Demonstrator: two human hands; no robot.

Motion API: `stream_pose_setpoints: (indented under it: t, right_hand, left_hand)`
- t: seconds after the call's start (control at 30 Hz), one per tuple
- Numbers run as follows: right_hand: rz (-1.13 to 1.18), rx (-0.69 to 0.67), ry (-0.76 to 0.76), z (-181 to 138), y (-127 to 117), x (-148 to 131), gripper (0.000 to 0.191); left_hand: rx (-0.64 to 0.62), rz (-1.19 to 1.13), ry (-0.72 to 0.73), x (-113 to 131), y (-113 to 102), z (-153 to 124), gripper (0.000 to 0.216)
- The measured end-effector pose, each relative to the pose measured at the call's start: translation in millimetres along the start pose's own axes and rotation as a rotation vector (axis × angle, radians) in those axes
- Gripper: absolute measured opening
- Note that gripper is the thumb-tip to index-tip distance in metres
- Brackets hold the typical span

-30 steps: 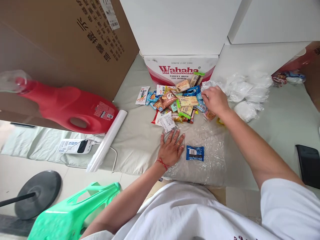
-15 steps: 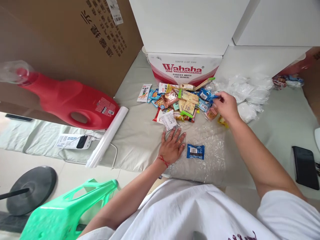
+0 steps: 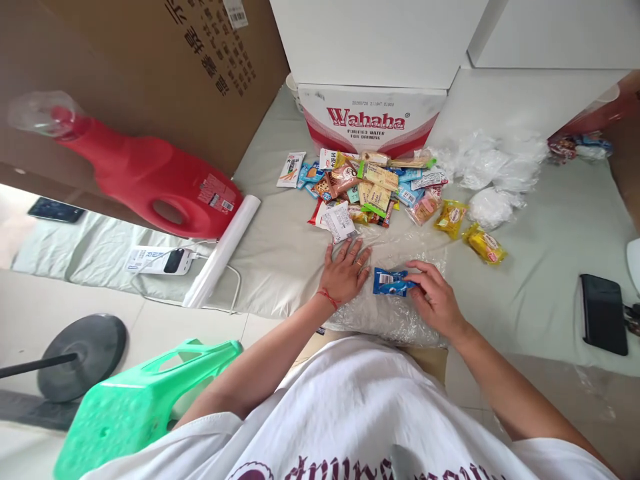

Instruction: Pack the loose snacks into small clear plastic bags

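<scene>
My left hand (image 3: 344, 272) lies flat with fingers spread at the left edge of a clear plastic sheet (image 3: 425, 321), its fingertips by a white snack packet (image 3: 341, 221). Between thumb and fingers, my right hand (image 3: 436, 300) pinches a blue snack packet (image 3: 401, 288) by its end. That packet is over or against another blue packet (image 3: 384, 277) on the sheet and partly covers it. Beyond my hands is a heap of wrapped snacks (image 3: 377, 177) in mixed colours. Two yellow packets, one upright (image 3: 451, 219) and one lying aslant (image 3: 484, 244), are right of the heap.
Behind the heap stands a Wahaha water carton (image 3: 370, 120). Crumpled clear bags (image 3: 493, 167) lie at the right, a black phone (image 3: 603, 313) further right. At the left are a red jug (image 3: 165, 180), a plastic roll (image 3: 223, 250) and a green stool (image 3: 125, 407).
My right hand has drawn a blue packet from the heap's right side back towards me, onto the sheet beside the other blue packet. My left hand stays flat in place. The view has shifted slightly.
</scene>
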State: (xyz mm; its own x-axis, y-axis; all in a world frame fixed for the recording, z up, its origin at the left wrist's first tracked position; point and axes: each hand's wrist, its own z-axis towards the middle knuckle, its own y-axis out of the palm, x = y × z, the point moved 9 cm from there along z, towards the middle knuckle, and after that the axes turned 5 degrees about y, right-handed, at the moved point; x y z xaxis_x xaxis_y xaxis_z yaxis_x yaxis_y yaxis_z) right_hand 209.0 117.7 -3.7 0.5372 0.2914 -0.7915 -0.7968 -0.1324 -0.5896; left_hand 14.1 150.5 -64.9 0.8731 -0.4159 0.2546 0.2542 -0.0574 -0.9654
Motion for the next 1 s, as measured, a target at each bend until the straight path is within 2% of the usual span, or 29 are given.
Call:
stream_pose_setpoints:
  t: [0.13,0.2,0.27,0.37,0.43,0.47,0.57,0.63,0.73,0.87,1.0]
  right_hand:
    - [0.15,-0.168,0.331,1,18,33,0.022]
    - [0.129,-0.222,0.424,0,30,46,0.023]
    - [0.016,-0.185,0.453,0,31,52,0.023]
    - [-0.244,-0.005,0.365,-1,13,37,0.028]
    - [-0.361,0.031,0.215,-3,6,14,0.033]
    - [-0.393,-0.024,0.106,-4,10,1,0.037]
    - [-0.491,-0.324,-0.232,-15,42,-28,0.056]
    - [-0.586,-0.437,-0.309,-20,59,-27,0.057]
    - [-0.627,-0.405,-0.226,-15,63,-15,0.048]
    - [-0.472,-0.244,-0.088,-5,46,-10,0.048]
    - [-0.469,-0.239,0.036,-1,48,2,0.048]
  left_hand:
    - [0.011,-0.002,0.003,0,0,0,0.054]
    - [0.019,-0.003,0.003,0,1,0,0.054]
    - [0.023,-0.003,0.004,0,1,0,0.054]
    - [0.018,-0.003,0.007,0,1,0,0.054]
    - [0.01,-0.003,0.004,0,1,0,0.054]
    - [0.006,-0.003,0.001,0,1,0,0.054]
    - [-0.005,-0.005,-0.002,0,1,0,0.054]
    - [-0.004,-0.004,-0.003,0,1,0,0.054]
    - [0.01,-0.006,-0.003,0,0,-1,0.053]
    - [0.042,-0.02,0.004,0,-1,-2,0.052]
    - [0.075,-0.064,0.008,-7,-2,-2,0.051]
